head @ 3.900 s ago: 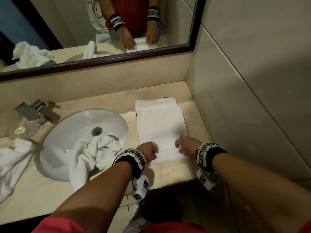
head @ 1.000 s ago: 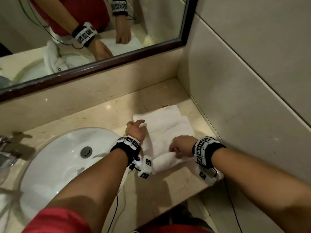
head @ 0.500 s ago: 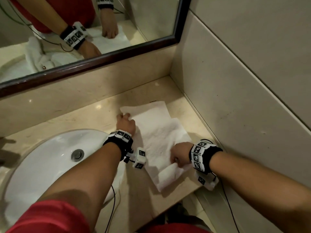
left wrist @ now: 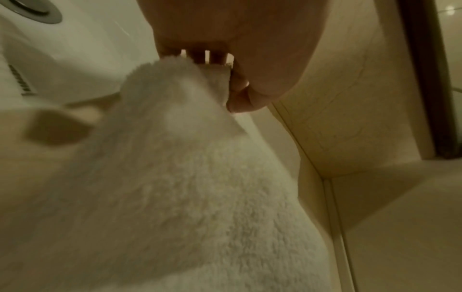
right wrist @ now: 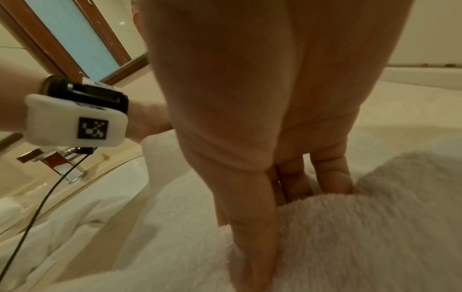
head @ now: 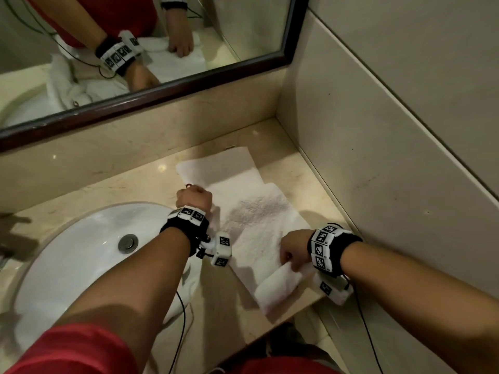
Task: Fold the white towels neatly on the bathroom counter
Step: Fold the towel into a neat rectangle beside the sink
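A white towel (head: 253,211) lies slanted and partly folded on the beige counter (head: 151,179), in the corner by the right wall. My left hand (head: 193,197) pinches its left edge; the left wrist view shows the fingertips (left wrist: 235,87) closed on the towel (left wrist: 200,197). My right hand (head: 293,252) grips the near end, where the cloth is doubled into a thick fold (head: 280,287) at the counter's front edge. In the right wrist view the thumb (right wrist: 250,227) and curled fingers (right wrist: 330,173) dig into the towel (right wrist: 362,237).
The white sink basin (head: 81,252) sits left of the towel, and a second crumpled white towel (right wrist: 75,217) hangs over its rim. A chrome faucet (right wrist: 57,162) stands behind the basin. The mirror (head: 135,49) and tiled right wall (head: 378,130) close the corner.
My left hand has slid along the towel's left edge and closed its fingers on it. The towel now lies more slanted, with its near fold drawn toward the front edge by my right hand.
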{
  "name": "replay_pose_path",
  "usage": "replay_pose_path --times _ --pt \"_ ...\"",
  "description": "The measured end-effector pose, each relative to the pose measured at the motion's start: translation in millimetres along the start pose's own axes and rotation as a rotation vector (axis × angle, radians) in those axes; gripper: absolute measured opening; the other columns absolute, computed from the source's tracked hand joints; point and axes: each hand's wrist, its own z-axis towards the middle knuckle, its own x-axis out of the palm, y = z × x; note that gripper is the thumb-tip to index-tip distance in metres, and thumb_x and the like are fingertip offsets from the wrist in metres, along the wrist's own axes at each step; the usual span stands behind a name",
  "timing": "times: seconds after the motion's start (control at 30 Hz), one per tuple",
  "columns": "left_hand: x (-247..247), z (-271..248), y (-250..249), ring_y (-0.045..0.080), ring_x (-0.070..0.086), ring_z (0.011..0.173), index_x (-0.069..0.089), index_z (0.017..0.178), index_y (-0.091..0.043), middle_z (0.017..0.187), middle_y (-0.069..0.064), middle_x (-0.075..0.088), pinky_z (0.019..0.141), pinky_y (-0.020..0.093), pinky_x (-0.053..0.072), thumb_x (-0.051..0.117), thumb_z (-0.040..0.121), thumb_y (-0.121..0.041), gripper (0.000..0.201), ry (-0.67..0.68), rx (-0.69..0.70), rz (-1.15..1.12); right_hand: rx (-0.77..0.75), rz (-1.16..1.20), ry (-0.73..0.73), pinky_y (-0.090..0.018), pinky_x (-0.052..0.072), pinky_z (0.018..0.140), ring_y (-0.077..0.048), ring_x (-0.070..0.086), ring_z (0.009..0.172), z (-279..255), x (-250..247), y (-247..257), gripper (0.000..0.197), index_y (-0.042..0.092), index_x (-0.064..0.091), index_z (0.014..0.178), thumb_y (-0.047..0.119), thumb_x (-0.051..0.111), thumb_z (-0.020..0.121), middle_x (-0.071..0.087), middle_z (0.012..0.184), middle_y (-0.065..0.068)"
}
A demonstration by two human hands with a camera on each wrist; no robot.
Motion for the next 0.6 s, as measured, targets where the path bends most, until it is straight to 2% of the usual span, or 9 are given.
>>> replay_pose_path --times 0.07,0.17,0.23,0.3,0.47,0.6 --pt "5.2 -2.6 2.1 0.035 0.061 0.105 0.072 0.106 -0.013 0.125 0.017 0.059 0.097 0.032 0.048 0.051 0.083 -0.014 0.03 0.012 0.003 -0.046 -0.01 0.004 0.0 -0.036 0.052 0.09 -0.021 0.063 0.102 -0.4 0.5 -0.2 0.038 0.017 0.069 0.118 0.021 0.072 0.08 0.069 0.113 0.0" --pt "8.0 -13.7 -2.1 0.036 0.055 0.117 0.057 0.128 -0.01 0.141 0.015 0.044 0.102 0.04 0.046 0.055 0.083 -0.012 0.045 0.032 0.036 -0.132 -0.015 0.021 0.016 -0.036 0.051 0.092 -0.021 0.063 0.103 -3.0 4.2 -0.5 0.039 0.015 0.068 0.12 0.02 0.071 0.081 0.069 0.114 -0.001" --pt "7.4 -23.0 -4.7 0.034 0.047 0.126 0.044 0.141 -0.013 0.149 0.013 0.033 0.108 0.039 0.04 0.058 0.085 -0.012 0.058 0.024 0.08 -0.114 -0.025 0.026 0.034 -0.036 0.052 0.091 -0.021 0.063 0.102 -4.1 6.6 -0.5 0.038 0.015 0.068 0.12 0.019 0.069 0.082 0.069 0.113 -0.002" --pt "6.4 -33.3 -5.3 0.034 0.04 0.13 0.041 0.145 -0.02 0.152 0.012 0.028 0.11 0.036 0.036 0.059 0.084 -0.012 0.065 -0.025 0.11 -0.06 -0.032 0.027 0.047 -0.036 0.052 0.09 -0.021 0.063 0.1 -6.1 9.0 0.3 0.037 0.015 0.068 0.12 0.018 0.068 0.083 0.069 0.111 -0.001" --pt "1.3 -66.6 -2.6 0.031 0.032 0.134 0.055 0.131 -0.028 0.151 0.006 0.029 0.107 0.043 0.032 0.062 0.084 -0.023 0.047 -0.069 0.124 0.094 -0.04 0.05 0.015 -0.036 0.052 0.089 -0.021 0.063 0.101 -11.6 14.5 1.8 0.035 0.017 0.068 0.118 0.018 0.067 0.083 0.069 0.111 -0.002" --pt "0.2 -98.5 3.2 0.029 0.039 0.126 0.062 0.114 -0.029 0.135 0.004 0.045 0.099 0.041 0.035 0.062 0.082 -0.025 0.033 -0.093 0.137 0.15 -0.049 0.053 -0.057 -0.032 0.05 0.087 -0.022 0.063 0.101 -17.3 20.7 1.0 0.032 0.018 0.069 0.115 0.019 0.066 0.083 0.069 0.11 -0.002"
